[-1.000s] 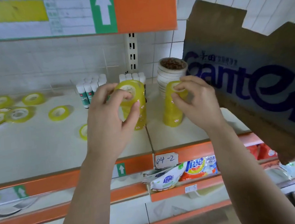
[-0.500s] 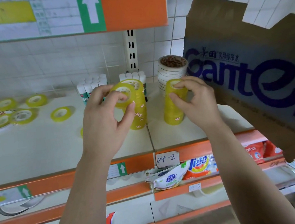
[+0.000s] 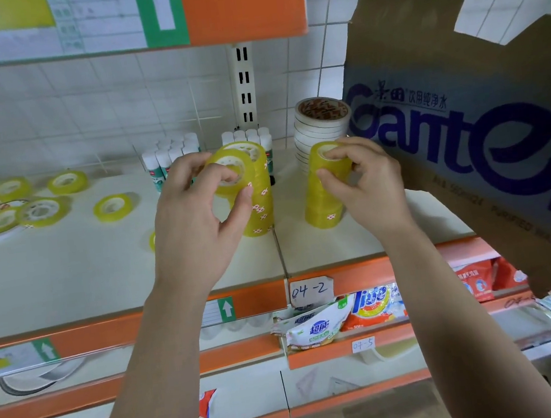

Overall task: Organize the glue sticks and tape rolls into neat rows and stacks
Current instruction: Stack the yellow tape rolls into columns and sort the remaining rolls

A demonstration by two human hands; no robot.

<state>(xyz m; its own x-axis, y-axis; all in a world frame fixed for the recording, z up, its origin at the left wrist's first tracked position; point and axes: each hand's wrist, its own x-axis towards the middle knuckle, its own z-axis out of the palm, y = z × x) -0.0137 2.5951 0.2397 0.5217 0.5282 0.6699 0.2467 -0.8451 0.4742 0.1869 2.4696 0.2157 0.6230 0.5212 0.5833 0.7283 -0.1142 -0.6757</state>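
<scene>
On the white shelf [image 3: 68,267] stand two stacks of yellow tape rolls. My left hand [image 3: 196,218] pinches a yellow tape roll [image 3: 228,171], tilted, just in front of the top of the left stack [image 3: 259,203]. My right hand [image 3: 364,185] grips the top rolls of the right stack [image 3: 323,203]. Behind them two groups of white-capped glue sticks [image 3: 172,155] stand upright, and a stack of white tape rolls [image 3: 319,124] rises at the back right. Several loose yellow tape rolls [image 3: 112,206] lie flat on the left.
A large cardboard box [image 3: 482,137] with blue lettering leans over the shelf's right end, close to my right hand. An orange shelf edge [image 3: 260,300] runs in front, with a shelf above. Detergent bags [image 3: 344,314] sit on the lower shelf.
My left hand has lifted its roll from the side of the left stack up toward its top. My right hand stays on the right stack.
</scene>
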